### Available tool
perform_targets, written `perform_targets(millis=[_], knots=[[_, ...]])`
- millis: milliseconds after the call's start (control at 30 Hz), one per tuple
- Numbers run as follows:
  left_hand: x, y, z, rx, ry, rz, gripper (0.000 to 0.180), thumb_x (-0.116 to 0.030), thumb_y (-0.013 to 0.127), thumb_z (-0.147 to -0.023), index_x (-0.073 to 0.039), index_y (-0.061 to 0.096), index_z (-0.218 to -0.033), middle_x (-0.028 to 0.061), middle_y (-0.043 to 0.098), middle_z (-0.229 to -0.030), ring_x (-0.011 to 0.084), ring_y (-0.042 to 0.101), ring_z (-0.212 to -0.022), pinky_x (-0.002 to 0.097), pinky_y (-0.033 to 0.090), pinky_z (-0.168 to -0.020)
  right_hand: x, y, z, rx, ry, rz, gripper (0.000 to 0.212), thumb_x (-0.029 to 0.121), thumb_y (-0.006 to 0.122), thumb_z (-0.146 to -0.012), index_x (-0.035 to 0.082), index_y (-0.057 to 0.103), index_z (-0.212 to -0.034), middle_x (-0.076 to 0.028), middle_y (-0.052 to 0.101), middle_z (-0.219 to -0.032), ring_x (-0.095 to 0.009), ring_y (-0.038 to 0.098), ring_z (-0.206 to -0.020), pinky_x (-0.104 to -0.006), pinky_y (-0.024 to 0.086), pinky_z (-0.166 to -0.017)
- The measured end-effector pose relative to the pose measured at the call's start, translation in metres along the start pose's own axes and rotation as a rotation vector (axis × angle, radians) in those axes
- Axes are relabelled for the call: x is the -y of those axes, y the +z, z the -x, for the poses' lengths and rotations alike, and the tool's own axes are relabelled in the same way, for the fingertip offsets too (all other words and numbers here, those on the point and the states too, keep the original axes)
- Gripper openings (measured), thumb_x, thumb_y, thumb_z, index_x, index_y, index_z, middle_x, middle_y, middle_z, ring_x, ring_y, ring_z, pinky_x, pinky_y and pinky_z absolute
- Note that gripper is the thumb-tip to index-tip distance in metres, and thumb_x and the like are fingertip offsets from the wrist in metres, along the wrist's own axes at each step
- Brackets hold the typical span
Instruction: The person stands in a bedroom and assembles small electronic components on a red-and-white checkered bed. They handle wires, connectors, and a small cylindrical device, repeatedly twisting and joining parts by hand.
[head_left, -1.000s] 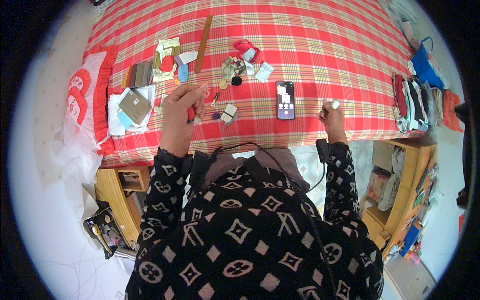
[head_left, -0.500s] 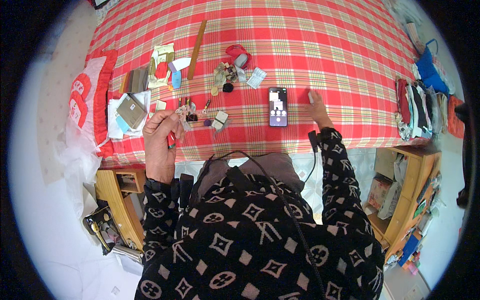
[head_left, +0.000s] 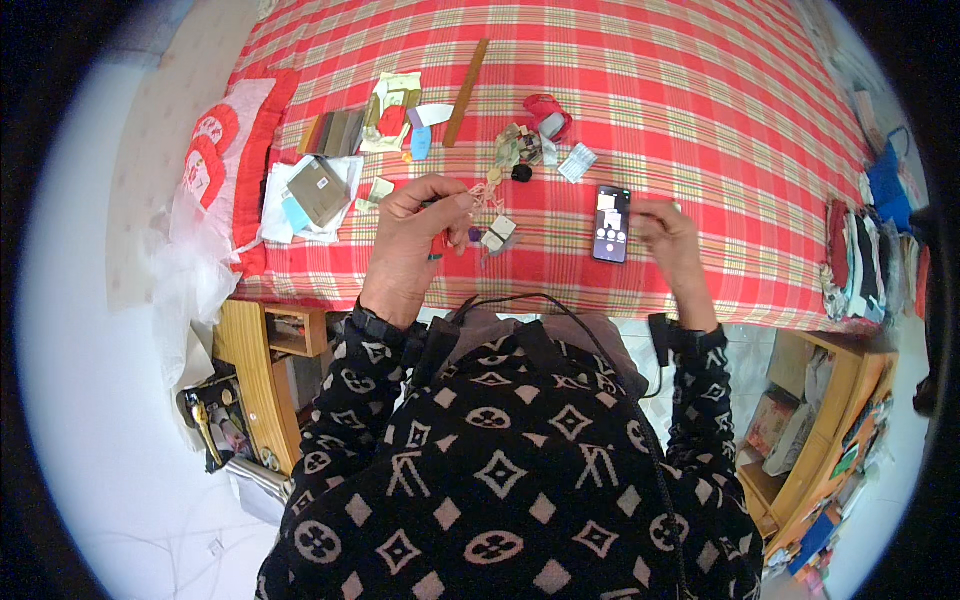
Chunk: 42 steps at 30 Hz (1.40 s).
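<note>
My left hand is raised over the near edge of the bed, thumb and forefinger pinched together. A small red thing with a dark end shows under its curled fingers; its kind is not clear. Right of the fingertips are tangled pale threads and a small cream card-like piece. My right hand is beside the right edge of a smartphone with a lit screen. Motion smears its fingers, so whether they hold anything does not show.
Fabric scraps, a red cloth bundle, a printed paper slip and a wooden ruler lie on the checked bedspread. Folders sit left, near a pillow. Folded clothes stand right. A black cord crosses my lap.
The view has shifted, so the bed things appear farther right. My right hand has moved left to the phone; the small pale thing at its fingertips no longer shows clearly. My left hand has moved right.
</note>
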<state>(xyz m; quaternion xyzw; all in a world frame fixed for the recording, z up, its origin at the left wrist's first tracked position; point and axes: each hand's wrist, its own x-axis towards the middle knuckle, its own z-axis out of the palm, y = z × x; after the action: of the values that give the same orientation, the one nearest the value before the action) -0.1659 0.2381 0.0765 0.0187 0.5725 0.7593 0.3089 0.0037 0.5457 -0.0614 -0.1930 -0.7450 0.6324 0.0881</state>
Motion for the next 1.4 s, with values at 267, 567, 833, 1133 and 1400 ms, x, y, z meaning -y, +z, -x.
perform_targets(millis=[267, 567, 833, 1133, 1400], knots=[[-0.005, -0.009, -0.001, 0.227, -0.047, 0.022, 0.009, -0.001, 0.064, -0.092, 0.001, 0.067, -0.100, 0.0058, 0.063, -0.076, 0.0116, 0.055, -0.060, 0.0261, 0.046, -0.052, 0.146, 0.126, -0.001, 0.135, 0.026, -0.352, 0.021, 0.006, 0.064, -0.095, 0.002, 0.069, -0.116, -0.003, 0.069, -0.105, -0.013, 0.065, -0.092, -0.0283, 0.052, -0.088], [-0.010, -0.035, -0.008, 0.299, -0.134, 0.114, 0.010, -0.002, 0.065, -0.091, 0.004, 0.065, -0.099, 0.0036, 0.060, -0.080, 0.0085, 0.053, -0.059, 0.0240, 0.046, -0.054, 0.142, 0.156, 0.011, -0.041, 0.119, -0.388, 0.011, 0.006, 0.063, -0.096, 0.000, 0.069, -0.104, -0.005, 0.071, -0.094, -0.012, 0.067, -0.086, -0.0267, 0.055, -0.081], [0.000, -0.045, -0.027, 0.442, -0.247, 0.270, 0.007, 0.002, 0.058, -0.091, 0.000, 0.061, -0.097, 0.0045, 0.057, -0.075, 0.0097, 0.052, -0.059, 0.0253, 0.042, -0.053, 0.145, 0.170, 0.026, -0.121, 0.133, -0.546, 0.012, 0.008, 0.062, -0.098, 0.001, 0.066, -0.106, -0.009, 0.071, -0.098, -0.016, 0.068, -0.087, -0.0307, 0.056, -0.082], [0.016, -0.053, -0.039, 0.582, -0.342, 0.419, 0.005, 0.000, 0.059, -0.093, -0.003, 0.061, -0.096, 0.0029, 0.055, -0.069, 0.0106, 0.052, -0.058, 0.0270, 0.043, -0.053, 0.134, 0.178, 0.029, -0.233, 0.118, -0.862, 0.010, 0.009, 0.059, -0.099, 0.002, 0.064, -0.103, -0.012, 0.071, -0.095, -0.020, 0.069, -0.081, -0.0337, 0.057, -0.076], [0.024, -0.069, -0.044, 0.519, -0.344, 0.482, 0.007, 0.003, 0.061, -0.091, -0.002, 0.063, -0.097, 0.0106, 0.066, -0.085, 0.0122, 0.055, -0.059, 0.0285, 0.045, -0.052, 0.124, 0.174, 0.027, -0.383, 0.102, -1.001, 0.007, 0.011, 0.060, -0.098, 0.005, 0.061, -0.102, -0.012, 0.069, -0.092, -0.020, 0.065, -0.072, -0.0406, 0.059, -0.071]])
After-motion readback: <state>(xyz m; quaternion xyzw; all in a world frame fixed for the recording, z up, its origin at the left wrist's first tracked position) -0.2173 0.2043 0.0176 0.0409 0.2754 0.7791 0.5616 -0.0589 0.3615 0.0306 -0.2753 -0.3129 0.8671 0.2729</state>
